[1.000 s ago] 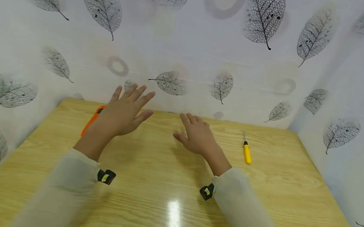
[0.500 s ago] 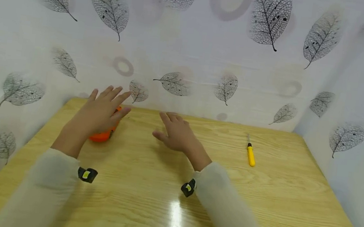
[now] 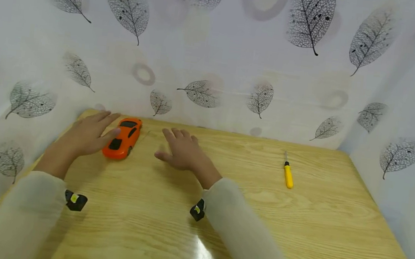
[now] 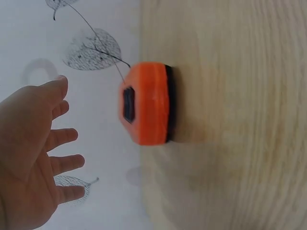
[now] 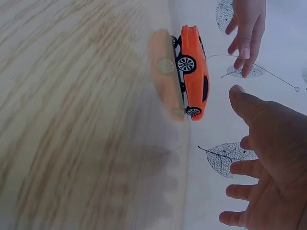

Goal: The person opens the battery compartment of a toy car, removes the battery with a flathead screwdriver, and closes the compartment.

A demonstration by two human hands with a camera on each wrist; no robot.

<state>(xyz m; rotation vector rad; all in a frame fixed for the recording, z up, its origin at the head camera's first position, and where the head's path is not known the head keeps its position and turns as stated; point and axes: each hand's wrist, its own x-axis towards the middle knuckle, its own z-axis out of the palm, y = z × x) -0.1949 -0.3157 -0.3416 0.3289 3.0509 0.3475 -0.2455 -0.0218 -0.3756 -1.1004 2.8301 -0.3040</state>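
An orange toy car [image 3: 124, 139] with dark windows stands on the table's far left part. Just left of it my left hand [image 3: 85, 135] hovers with fingers extended, its thumb overlapping the car's edge from above. The left wrist view shows a gap between that hand [image 4: 29, 153] and the car [image 4: 152, 103]. To the car's right, my right hand [image 3: 182, 150] is held over the table, fingers spread and holding nothing. From the car [image 5: 193, 72] a thin wire sticks out in the right wrist view, ending in a small loop.
A yellow-handled screwdriver [image 3: 288, 175] lies at the right of the wooden table [image 3: 315, 227], blade pointing away. Behind and at both sides hangs a pale leaf-patterned cloth [image 3: 219, 62]. Each wrist carries a small black camera.
Both hands have moved left, and the left hand has also come lower. The car, mostly covered by the left hand before, is now largely visible. The screwdriver lies as before.
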